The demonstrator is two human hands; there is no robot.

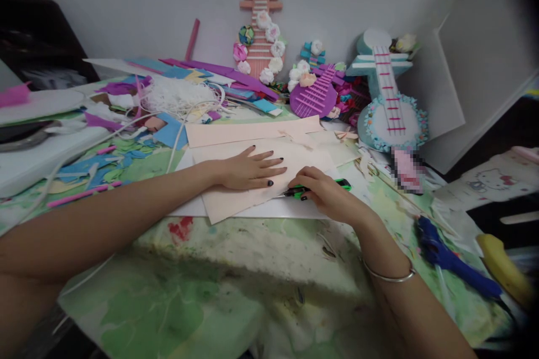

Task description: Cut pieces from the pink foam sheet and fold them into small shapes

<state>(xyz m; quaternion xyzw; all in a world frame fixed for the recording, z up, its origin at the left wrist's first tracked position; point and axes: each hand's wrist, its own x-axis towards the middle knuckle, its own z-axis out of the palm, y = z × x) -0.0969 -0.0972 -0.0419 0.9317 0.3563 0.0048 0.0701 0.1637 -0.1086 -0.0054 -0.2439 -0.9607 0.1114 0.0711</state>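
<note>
While the left hand (248, 169) presses its spread fingers flat on the pale peach foam sheet (261, 179) on the worktop (236, 247), the right hand (326, 193) grips a green-and-black utility knife (315, 188) just beyond those fingertips at the sheet's edge.

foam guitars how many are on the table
3: a pink guitar standing at the back, a purple guitar lying right of it, and a teal guitar furthest right. Clutter may hide more.

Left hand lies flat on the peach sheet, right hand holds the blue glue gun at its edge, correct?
No. In the head view the right hand holds a green and black cutter at the edge of the peach sheet; the blue glue gun lies untouched to its right. The left hand does lie flat on the sheet.
</note>
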